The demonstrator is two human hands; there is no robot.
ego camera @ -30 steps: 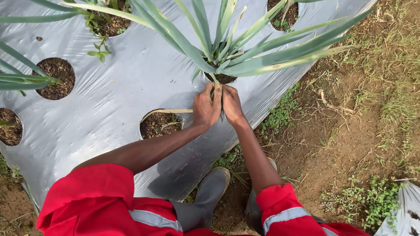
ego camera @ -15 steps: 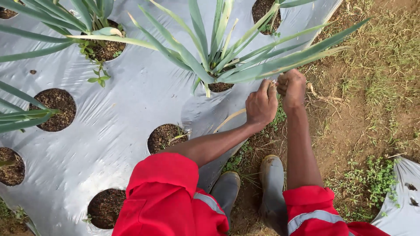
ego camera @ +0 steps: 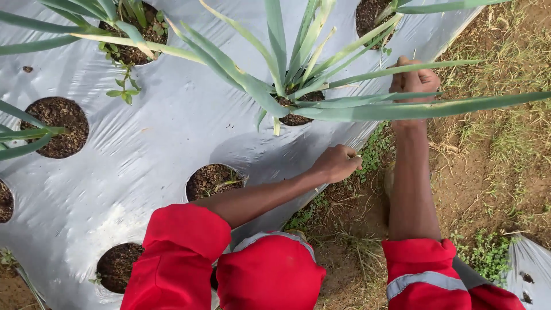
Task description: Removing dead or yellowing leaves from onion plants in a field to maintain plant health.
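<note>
Long leaf (ego camera: pixel 425 108) was gripped by closed right hand (ego camera: pixel 414 80); left hand (ego camera: pixel 337 162) fisted at plastic mulch (ego camera: pixel 172 132) edge; plant not yet uprooted.

Sheet: the silver plastic mulch sheet (ego camera: pixel 172 132) covers the left; bare brown soil with grass (ego camera: pixel 488 172) lies right of its edge.
Plant: the long-leaved green plant (ego camera: pixel 287 86) stands in a round soil hole in the sheet.
Hands: left hand (ego camera: pixel 337 162) at the sheet's edge, below the plant; right hand (ego camera: pixel 412 86) behind it, right of the plant, among the leaves.
</note>
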